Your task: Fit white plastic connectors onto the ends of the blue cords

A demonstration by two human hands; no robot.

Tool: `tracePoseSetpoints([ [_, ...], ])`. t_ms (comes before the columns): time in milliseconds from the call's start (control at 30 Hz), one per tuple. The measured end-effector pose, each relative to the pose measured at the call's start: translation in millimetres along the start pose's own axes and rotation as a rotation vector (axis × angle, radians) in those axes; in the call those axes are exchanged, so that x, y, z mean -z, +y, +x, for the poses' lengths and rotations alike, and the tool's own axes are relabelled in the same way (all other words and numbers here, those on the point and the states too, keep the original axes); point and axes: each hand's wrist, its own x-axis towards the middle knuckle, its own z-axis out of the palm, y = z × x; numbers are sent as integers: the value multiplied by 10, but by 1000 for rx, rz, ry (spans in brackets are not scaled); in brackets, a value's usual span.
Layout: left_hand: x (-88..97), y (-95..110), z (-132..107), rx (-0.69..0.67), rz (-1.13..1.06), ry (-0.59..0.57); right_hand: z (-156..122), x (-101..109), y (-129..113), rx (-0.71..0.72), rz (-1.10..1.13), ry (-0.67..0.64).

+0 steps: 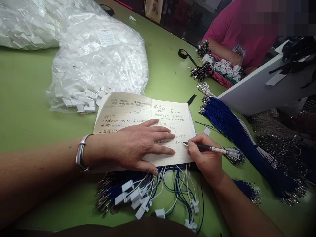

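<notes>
An open notebook (172, 115) with handwritten lines lies across the middle of the table, on top of blue and white wires. My left hand (138, 141) rests flat on its pages, fingers spread, covering part of the writing. In my right hand (207, 161) is a black pen (206, 147), pinched between thumb and fingers, with its tip at the right page. White connector housings (135, 195) on wire ends stick out below the notebook. A bundle of blue wires (120, 186) with metal terminals lies partly under it.
Clear plastic bags (98, 62) of white connectors fill the upper left. To the right lies a long blue wire bundle (229, 131). Beyond it, a grey-white panel (254, 85) stands tilted. Black tape (183, 53) lies near a co-worker in a pink shirt (224, 29), beside more bundles.
</notes>
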Motion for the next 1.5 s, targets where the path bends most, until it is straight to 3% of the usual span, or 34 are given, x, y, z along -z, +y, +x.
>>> tracePoseSetpoints([
  [200,-13,-8,-3,-1,5,-5,2,0,8,-90,51,-36],
  [400,-34,-26,-17,-17,2,33,-5,51,44,-259,195,53],
  [800,45,268,293,137,146,-19,30,50,67,-70,86,9],
  [967,-18,300,299,162,145,-45,41,66,55,30,47,13],
  [1167,-158,211,224,160,112,-1,43,41,56,-1,38,8],
  [1500,-166,209,211,157,69,48,8,16,70,-52,11,14],
])
